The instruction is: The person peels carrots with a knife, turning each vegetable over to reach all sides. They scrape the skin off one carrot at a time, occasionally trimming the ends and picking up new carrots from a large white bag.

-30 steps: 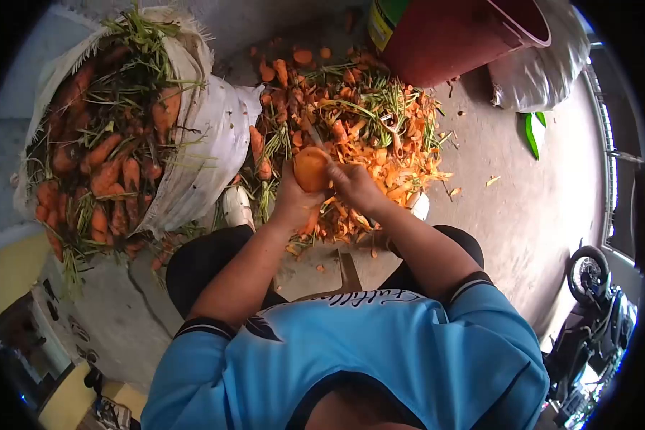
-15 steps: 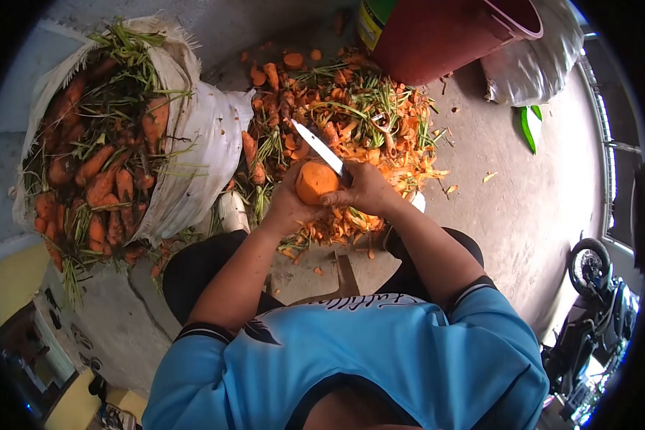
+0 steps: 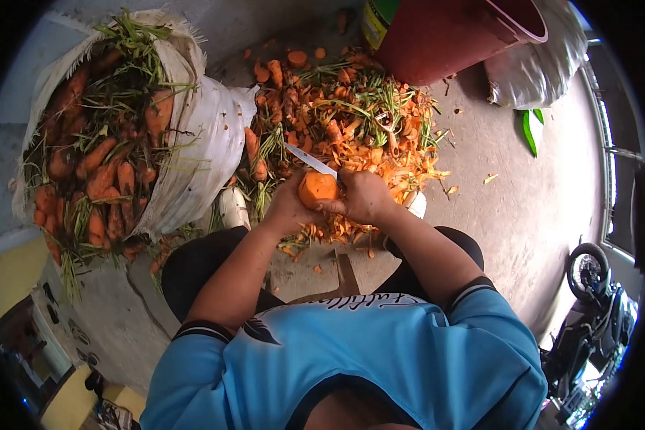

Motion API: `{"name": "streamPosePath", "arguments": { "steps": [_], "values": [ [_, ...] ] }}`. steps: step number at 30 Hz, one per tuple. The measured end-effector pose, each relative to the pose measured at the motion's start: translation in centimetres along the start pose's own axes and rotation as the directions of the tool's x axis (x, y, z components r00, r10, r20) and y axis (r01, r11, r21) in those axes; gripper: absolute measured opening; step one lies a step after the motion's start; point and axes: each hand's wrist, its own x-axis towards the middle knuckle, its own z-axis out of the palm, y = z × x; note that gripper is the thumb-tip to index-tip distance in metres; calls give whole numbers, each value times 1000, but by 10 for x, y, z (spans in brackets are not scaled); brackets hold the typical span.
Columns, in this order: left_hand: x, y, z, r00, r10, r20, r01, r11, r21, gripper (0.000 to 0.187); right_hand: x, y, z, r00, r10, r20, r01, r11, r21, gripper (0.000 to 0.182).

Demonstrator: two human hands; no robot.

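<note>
Left hand (image 3: 288, 208): fingers curled around the carrot (image 3: 317, 188) from below-left, cut end facing up toward the camera. Forearm runs down to a bent elbow above the knee. Right hand (image 3: 365, 197): closed on the handle of a knife (image 3: 309, 160), knuckles up; blade points up-left, its base touching the carrot's top edge. Both hands meet over the heap of orange peelings and green tops (image 3: 351, 129) on the concrete floor (image 3: 516, 193). Left of the heap, an open white sack (image 3: 208, 136) full of unpeeled carrots. Beyond the heap, a dark red bucket (image 3: 444, 36).
</note>
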Motion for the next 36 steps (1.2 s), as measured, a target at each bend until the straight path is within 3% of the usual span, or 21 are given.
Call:
{"name": "streamPosePath", "arguments": {
  "steps": [3,4,6,7,8,9,10,13,16,22,25,28,31,34,36],
  "values": [
    [-1,-16,-5,983,-110,150,30,889,457,62,-2,-12,5,999,11,49,-8,998,-62,68],
    [-6,-23,0,984,71,165,-150,828,540,60,-1,-11,18,999,-2,35,4,999,-52,66],
    [1,-19,11,967,-189,168,51,796,603,58,1,-8,23,999,16,-31,-15,999,43,64],
    [4,-8,15,975,-217,43,146,778,611,55,4,-5,19,996,51,-79,-41,991,127,64],
    [0,5,13,987,-153,-40,157,925,346,58,7,0,16,988,94,-124,-66,974,215,64],
    [1,6,13,988,-145,-49,153,951,268,60,10,5,11,988,113,-107,-70,938,339,67],
    [3,8,13,989,-136,-62,145,972,187,62,11,10,10,989,94,-110,-53,941,335,69],
    [6,9,9,995,-90,-43,98,961,259,69,12,22,5,996,60,-59,-37,941,337,74],
    [6,3,9,988,-150,-17,149,986,-76,73,8,22,4,991,1,-136,41,950,310,70],
    [8,-9,5,993,-118,-28,113,984,-136,73,9,18,4,996,11,-89,-1,994,109,72],
    [5,0,3,998,-45,-32,47,998,49,73,6,10,2,998,60,12,-59,997,-58,80],
    [4,-10,3,995,-91,-37,94,991,90,69,5,7,11,997,78,-13,-79,991,-106,75],
    [3,-9,3,995,-91,-34,95,990,105,69,3,2,13,997,71,13,-69,992,-102,68],
    [2,-5,2,986,-162,38,159,986,54,69,3,5,22,998,27,-57,-29,999,-28,55],
    [2,-14,2,991,-132,-29,134,989,68,70,3,2,22,997,28,-78,-28,1000,-7,53]
  ]
}}
